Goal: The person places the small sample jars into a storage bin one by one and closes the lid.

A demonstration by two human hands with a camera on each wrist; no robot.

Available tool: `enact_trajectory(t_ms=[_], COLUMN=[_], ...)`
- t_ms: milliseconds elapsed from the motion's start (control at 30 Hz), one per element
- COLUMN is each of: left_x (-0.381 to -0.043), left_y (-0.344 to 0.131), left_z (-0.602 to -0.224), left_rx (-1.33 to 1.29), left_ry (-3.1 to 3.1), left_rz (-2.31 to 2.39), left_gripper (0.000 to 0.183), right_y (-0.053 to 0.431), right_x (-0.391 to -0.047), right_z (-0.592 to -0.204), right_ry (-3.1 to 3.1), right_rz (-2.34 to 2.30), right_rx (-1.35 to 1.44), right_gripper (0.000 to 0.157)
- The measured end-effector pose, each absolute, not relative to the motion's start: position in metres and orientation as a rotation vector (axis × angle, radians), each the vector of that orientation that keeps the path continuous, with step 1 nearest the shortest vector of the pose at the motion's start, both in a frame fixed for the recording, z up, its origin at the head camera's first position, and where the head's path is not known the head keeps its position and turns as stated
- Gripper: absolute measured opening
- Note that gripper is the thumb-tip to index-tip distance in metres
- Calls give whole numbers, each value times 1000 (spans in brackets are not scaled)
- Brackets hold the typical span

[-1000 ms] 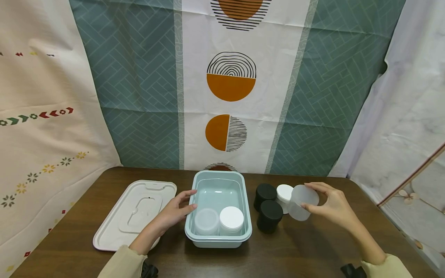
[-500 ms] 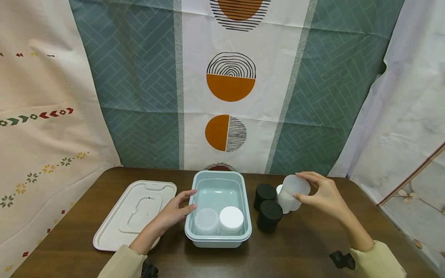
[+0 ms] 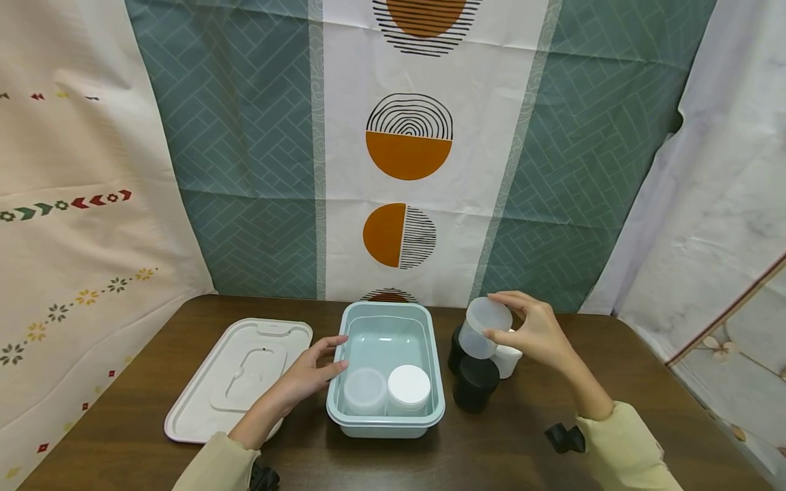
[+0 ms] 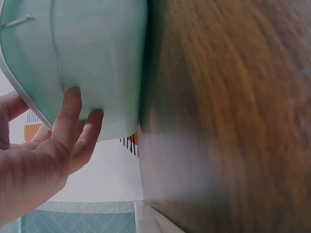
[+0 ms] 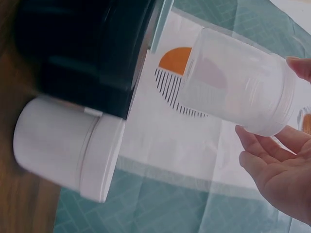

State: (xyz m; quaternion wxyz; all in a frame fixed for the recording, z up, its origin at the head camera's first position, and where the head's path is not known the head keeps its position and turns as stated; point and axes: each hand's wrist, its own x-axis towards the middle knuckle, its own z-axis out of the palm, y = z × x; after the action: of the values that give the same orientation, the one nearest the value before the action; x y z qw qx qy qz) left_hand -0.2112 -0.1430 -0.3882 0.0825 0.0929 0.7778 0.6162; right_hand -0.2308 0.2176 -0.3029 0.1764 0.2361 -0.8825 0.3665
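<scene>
My right hand (image 3: 535, 332) pinches a translucent jar (image 3: 481, 335) by its lid, thumb and fingers on opposite sides. The jar is in the air over the black jars, right of the light-blue tub (image 3: 388, 346). In the right wrist view I can see through the jar (image 5: 238, 80). My left hand (image 3: 312, 368) holds the tub's left rim, with fingers (image 4: 70, 114) against the outer wall in the left wrist view. Inside the tub's near end stand a frosted jar (image 3: 365, 392) and a white-lidded jar (image 3: 409, 389), side by side.
Right of the tub stand a black jar (image 3: 476, 383), another black jar (image 3: 455, 353) mostly hidden behind the raised jar, and a white jar (image 3: 506, 361). A white tub lid (image 3: 239, 378) lies flat at the left. Patterned cloth (image 3: 399, 170) hangs behind the table.
My right hand has carried the translucent jar left and upward, from the right side of the white jar to over the black jars. The left hand and tub have stayed put.
</scene>
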Motion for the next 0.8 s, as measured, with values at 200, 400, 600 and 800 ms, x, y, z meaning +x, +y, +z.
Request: enact_trajectory(t_ms=[200, 400, 600, 800], left_x=[-211, -211, -211, -211], left_y=[-142, -143, -143, -142], left_z=[-389, -388, -388, -388], left_rx=[277, 286, 287, 273], left_ry=[2324, 2318, 2316, 2324], left_rz=[1845, 1849, 1848, 1846], left_gripper=[50, 50, 52, 51], right_y=[200, 180, 160, 145], right_x=[-238, -242, -247, -253], right_z=[-303, -301, -303, -310], right_ry=[-2493, -2479, -2492, -2473], right_rz=[1084, 1094, 1094, 1067], right_rx=[714, 756, 787, 843], right_gripper=[50, 51, 51, 51])
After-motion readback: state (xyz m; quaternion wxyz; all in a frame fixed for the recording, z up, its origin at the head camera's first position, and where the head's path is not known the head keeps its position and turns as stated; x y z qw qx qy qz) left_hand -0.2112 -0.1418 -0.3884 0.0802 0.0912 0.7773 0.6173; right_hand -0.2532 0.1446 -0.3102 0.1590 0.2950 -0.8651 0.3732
